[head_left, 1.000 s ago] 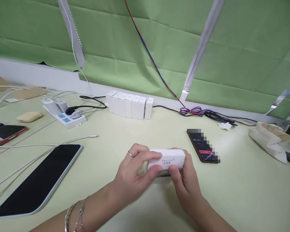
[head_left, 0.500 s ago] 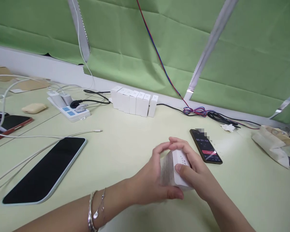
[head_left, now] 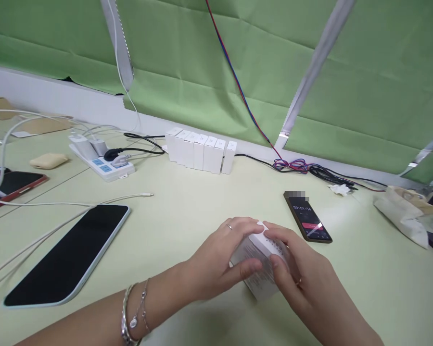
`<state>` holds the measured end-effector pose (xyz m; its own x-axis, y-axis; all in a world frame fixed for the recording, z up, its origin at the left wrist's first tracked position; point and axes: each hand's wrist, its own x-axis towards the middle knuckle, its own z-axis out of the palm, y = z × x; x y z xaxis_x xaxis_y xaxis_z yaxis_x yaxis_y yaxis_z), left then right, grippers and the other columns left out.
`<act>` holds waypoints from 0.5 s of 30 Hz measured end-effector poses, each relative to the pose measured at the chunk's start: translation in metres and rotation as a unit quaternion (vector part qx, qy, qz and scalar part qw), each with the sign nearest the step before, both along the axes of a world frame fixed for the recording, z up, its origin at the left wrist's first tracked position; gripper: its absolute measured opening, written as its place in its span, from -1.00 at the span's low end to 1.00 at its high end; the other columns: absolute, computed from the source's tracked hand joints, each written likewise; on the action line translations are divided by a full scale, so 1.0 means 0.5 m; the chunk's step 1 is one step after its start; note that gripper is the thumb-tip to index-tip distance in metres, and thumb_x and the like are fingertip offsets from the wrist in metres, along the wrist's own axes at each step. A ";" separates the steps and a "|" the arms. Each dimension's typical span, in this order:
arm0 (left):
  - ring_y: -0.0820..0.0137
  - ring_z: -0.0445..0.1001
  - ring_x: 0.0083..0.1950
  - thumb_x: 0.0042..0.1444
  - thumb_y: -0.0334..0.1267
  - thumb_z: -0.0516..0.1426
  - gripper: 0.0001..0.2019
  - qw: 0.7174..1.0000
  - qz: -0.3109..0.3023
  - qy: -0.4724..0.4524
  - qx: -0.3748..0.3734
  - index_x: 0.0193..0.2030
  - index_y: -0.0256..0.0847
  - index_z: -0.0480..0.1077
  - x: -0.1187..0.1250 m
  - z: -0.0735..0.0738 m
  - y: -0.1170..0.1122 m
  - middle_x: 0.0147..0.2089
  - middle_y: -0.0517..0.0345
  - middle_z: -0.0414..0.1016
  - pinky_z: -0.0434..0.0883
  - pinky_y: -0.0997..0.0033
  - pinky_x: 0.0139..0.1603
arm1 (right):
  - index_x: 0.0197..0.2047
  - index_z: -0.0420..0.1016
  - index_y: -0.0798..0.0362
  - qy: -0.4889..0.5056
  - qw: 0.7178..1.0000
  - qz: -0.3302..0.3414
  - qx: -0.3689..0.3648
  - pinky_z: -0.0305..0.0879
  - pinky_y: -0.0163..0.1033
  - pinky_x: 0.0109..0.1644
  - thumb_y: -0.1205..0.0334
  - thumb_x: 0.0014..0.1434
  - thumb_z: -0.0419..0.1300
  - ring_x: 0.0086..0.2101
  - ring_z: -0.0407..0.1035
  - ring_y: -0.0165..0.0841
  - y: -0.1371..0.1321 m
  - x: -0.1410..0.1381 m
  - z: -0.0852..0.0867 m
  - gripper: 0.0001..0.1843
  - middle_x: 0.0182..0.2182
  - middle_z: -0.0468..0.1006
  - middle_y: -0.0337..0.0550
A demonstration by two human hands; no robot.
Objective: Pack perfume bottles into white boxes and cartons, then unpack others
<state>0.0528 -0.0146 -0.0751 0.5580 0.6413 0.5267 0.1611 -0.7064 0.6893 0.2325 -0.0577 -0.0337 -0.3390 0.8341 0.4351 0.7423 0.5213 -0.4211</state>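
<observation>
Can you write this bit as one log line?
left hand: holding white rectangular cardboard box | right hand: holding same box | beyond: row of upright white cardboard boxes

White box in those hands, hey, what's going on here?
A person has a printed white carton between the left hand and the right hand, tilted, with both thumbs toward its near side. Further back, a row of white cartons stands on the table. A smartphone showing 00:01:54 lies to the right.
</observation>
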 end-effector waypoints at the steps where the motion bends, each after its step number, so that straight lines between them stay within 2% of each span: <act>1: 0.29 0.20 0.12 0.18 -0.23 0.06 -0.62 1.000 0.001 -0.011 0.004 0.13 -0.02 0.08 -0.004 0.000 0.003 0.10 0.03 0.23 0.27 0.18 0.09 | -0.03 0.26 -0.05 0.002 1.000 -0.011 0.011 0.49 -0.23 -0.27 0.29 0.18 -0.02 -0.15 0.46 -0.28 -0.004 -0.003 -0.003 -0.73 -0.05 0.48 -0.07; 4: 0.32 0.25 0.04 0.16 -0.25 0.08 -0.59 0.999 0.014 -0.037 -0.011 0.13 -0.04 0.08 -0.006 -0.006 0.003 0.02 0.05 0.25 0.30 0.23 0.04 | -0.05 0.27 -0.03 0.004 0.998 -0.031 0.045 0.49 -0.21 -0.25 0.28 0.20 -0.07 -0.16 0.46 -0.27 -0.014 -0.010 -0.009 -0.74 -0.12 0.52 -0.06; 10: 0.32 0.20 -0.03 0.18 -0.23 0.05 -0.58 1.000 -0.015 -0.020 -0.020 0.17 -0.07 0.09 -0.001 -0.011 -0.004 -0.08 0.03 0.20 0.32 0.25 -0.01 | -0.04 0.29 -0.03 -0.003 0.997 0.017 0.076 0.48 -0.31 -0.35 0.38 0.17 -0.05 -0.15 0.44 -0.30 -0.020 -0.006 -0.017 -0.70 -0.09 0.49 -0.04; 15: 0.31 0.16 -0.04 0.20 -0.19 0.02 -0.57 0.999 -0.031 -0.018 0.003 0.20 -0.10 0.06 -0.003 -0.010 -0.003 -0.09 0.01 0.16 0.32 0.24 -0.01 | -0.04 0.29 -0.01 0.025 0.996 0.027 0.075 0.46 -0.33 -0.37 0.43 0.16 -0.04 -0.15 0.41 -0.31 -0.021 -0.002 -0.026 -0.68 -0.08 0.45 -0.02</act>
